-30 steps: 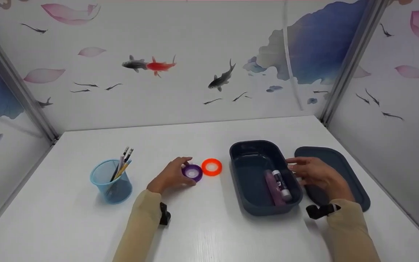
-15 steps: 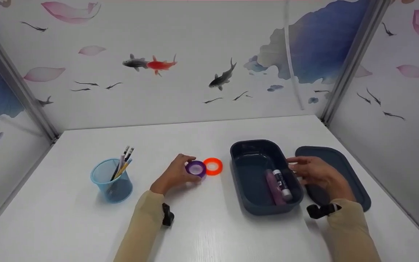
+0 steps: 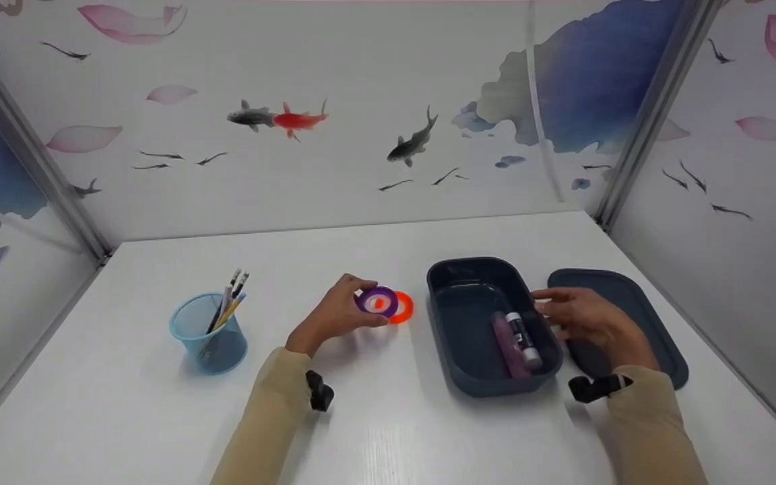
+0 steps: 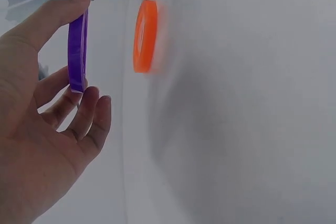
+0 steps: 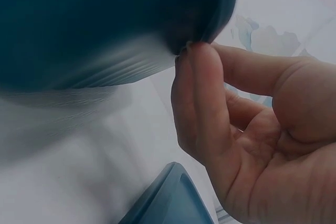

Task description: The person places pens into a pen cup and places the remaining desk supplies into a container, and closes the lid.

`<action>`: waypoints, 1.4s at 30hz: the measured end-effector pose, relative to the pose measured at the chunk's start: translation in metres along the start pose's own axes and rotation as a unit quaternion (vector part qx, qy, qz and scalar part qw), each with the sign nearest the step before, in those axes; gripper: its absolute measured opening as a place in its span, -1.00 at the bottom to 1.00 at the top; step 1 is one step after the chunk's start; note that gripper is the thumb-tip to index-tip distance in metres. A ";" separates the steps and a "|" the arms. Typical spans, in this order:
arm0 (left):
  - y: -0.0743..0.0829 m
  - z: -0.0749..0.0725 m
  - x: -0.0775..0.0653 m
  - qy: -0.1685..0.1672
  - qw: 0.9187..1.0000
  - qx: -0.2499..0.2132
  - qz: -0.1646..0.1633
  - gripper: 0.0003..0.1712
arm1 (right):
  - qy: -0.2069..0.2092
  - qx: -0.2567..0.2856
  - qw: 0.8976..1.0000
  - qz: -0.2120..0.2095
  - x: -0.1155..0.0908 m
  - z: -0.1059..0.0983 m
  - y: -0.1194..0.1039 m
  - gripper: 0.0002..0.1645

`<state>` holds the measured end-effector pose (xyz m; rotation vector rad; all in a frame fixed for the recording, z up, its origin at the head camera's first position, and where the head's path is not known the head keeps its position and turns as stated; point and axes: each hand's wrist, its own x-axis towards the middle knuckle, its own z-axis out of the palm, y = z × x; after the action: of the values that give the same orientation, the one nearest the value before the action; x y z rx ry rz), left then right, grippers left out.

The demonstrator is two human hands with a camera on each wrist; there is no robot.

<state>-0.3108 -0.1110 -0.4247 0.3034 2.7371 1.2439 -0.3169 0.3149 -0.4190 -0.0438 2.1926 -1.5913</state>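
My left hand (image 3: 336,312) pinches a purple roll of tape (image 4: 77,56) between thumb and fingertips, held up off the table. An orange roll of tape (image 4: 148,38) lies flat on the table just beyond; in the head view the purple roll partly covers it. My right hand (image 3: 593,322) touches the right outer side of a dark blue box (image 3: 462,380) with its fingertips, its fingers loosely bent. Inside this uncovered box, a glue stick (image 3: 523,341) and a pinkish-purple tube-like item (image 3: 509,347) lie side by side at the right.
A dark blue lid (image 3: 620,303) lies to the box's right, partly behind my right hand. On the left stands a light blue mesh pen cup (image 3: 216,350) with several pencils (image 3: 228,310). Printed wall panels (image 3: 361,195) enclose the white table (image 3: 388,431).
My left hand has lifted the purple tape roll and moved it right and away from me, so that it now overlaps the orange roll in the head view. My right hand stays by the box.
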 end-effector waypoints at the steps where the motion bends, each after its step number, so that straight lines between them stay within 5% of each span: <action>1: 0.002 0.001 0.000 -0.003 1.000 0.000 0.003 -0.17 | -0.001 0.000 1.000 0.000 0.000 0.000 0.000 -0.21; 8: 0.024 0.008 0.002 -0.020 0.998 -0.003 0.063 -0.17 | -0.003 0.009 1.000 0.001 -0.001 -0.002 0.001 -0.21; 22: 0.055 0.021 -0.004 -0.046 0.990 -0.008 0.130 -0.18 | 0.004 0.001 1.000 0.011 0.002 0.003 -0.002 -0.18; 31: 0.083 0.034 -0.006 -0.061 0.988 0.033 0.141 -0.12 | 0.002 0.002 1.000 0.011 0.001 0.002 -0.001 -0.22; 42: 0.098 0.053 -0.008 -0.083 0.986 0.026 0.144 -0.13 | -0.002 0.007 1.000 0.006 0.000 0.000 -0.002 -0.21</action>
<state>-0.2797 -0.0110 -0.3856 0.7948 2.6520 1.1480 -0.3173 0.3140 -0.4175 -0.0314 2.1750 -1.5981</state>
